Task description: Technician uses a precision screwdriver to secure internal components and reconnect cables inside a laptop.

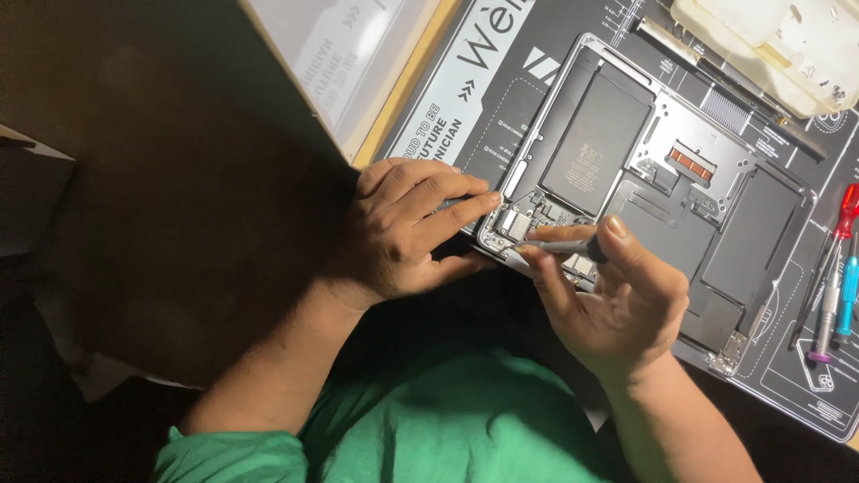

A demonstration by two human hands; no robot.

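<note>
From my head camera I see an opened laptop (pixel 644 179) lying bottom-side up on a dark printed repair mat (pixel 787 376), its black battery cells and circuit board exposed. My left hand (pixel 403 228) sits at about nine o'clock from the laptop, fingers curled and pressing on the near corner of the case, bracing it and holding nothing else. My right hand (pixel 617 300), at about six o'clock, pinches a slim grey screwdriver (pixel 559 245) between thumb and fingers, its tip resting on the small silver connectors (pixel 517 224) at the board's corner; the shadow there is heavy, so I think it touches a screw, but I cannot be sure. I judge the board parts as fragile and the driver as light and slippery, best held low on the shaft, with the case taken only by its stiff metal rim. At three o'clock, spare screwdrivers (pixel 837 286) with red, blue and purple handles lie on the mat, and at one o'clock rests a pale plastic tray (pixel 769 45).
</note>
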